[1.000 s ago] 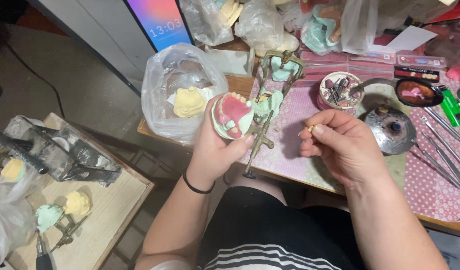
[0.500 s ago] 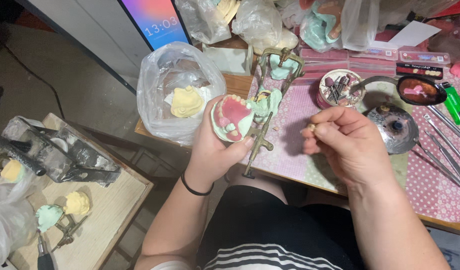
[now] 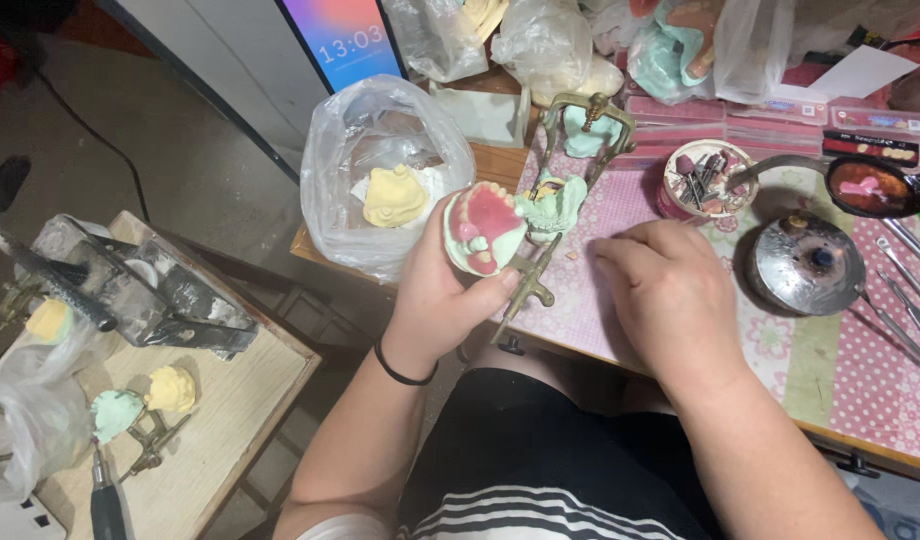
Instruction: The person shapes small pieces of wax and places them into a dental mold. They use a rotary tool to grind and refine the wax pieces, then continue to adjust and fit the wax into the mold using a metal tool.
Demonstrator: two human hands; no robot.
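My left hand [image 3: 442, 298] grips a pale green dental cast [image 3: 483, 228] that carries pink wax and a row of white teeth, tilted up toward me above the table edge. Just behind it stands a brass articulator [image 3: 563, 190] with a second green cast in it. My right hand [image 3: 668, 290] rests knuckles up on the pink dotted mat [image 3: 810, 370], fingers curled; I cannot see whether anything is inside them. A few tiny bits lie on the mat near its fingertips.
A clear bag with a yellow cast [image 3: 394, 195] lies left of the articulator. A cup of burs [image 3: 701, 178], a round metal burner [image 3: 806, 262], a spoon of pink wax [image 3: 865, 187] and metal instruments [image 3: 905, 310] fill the right. A low side table [image 3: 242, 420] with more casts stands at left.
My right hand has dropped from in front of the cast down onto the mat and turned knuckles up. The left hand still holds the cast, shifted slightly.
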